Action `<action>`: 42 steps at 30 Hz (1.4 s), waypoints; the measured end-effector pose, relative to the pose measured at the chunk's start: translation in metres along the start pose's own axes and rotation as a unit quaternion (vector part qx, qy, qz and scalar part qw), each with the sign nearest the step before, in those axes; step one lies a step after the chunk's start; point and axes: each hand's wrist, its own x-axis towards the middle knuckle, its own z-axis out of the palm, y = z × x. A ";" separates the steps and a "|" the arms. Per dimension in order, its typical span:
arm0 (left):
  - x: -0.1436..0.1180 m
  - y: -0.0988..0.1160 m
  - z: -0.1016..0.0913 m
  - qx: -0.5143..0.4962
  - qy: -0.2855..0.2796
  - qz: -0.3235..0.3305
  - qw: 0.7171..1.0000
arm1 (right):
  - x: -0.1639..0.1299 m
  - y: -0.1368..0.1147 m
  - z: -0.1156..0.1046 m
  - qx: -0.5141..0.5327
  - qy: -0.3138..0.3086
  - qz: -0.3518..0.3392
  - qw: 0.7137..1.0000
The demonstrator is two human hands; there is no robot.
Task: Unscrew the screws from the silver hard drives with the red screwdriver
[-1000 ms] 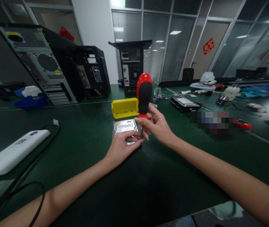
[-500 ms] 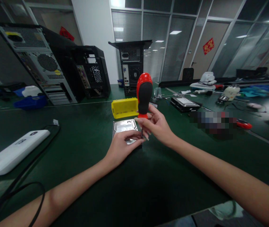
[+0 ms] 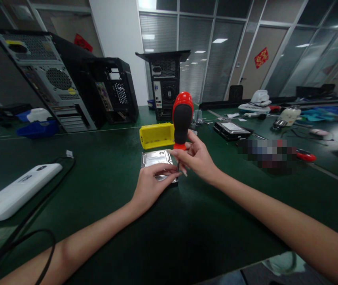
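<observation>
A silver hard drive lies flat on the green table in front of me. My left hand rests on its near edge, fingers pinched at the screwdriver's shaft. My right hand grips the lower end of a red and black screwdriver, which stands upright with its tip at the drive's near right corner. The tip itself is hidden behind my fingers.
A yellow parts box sits just behind the drive. Three open computer cases stand at the back. A white power strip with a black cable lies at left. Another hard drive and assorted tools lie at right.
My left hand has shifted slightly up along the drive's near edge, showing the drive's front corner. The screwdriver stays upright in the same spot.
</observation>
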 end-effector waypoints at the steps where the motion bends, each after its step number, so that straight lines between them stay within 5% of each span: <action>1: 0.000 0.000 0.000 0.004 0.000 0.000 1.000 | 0.000 0.000 0.000 0.001 0.001 0.000 1.000; 42: 0.000 -0.004 0.002 0.019 -0.004 0.019 1.000 | -0.002 -0.003 0.004 -0.034 0.010 -0.017 0.999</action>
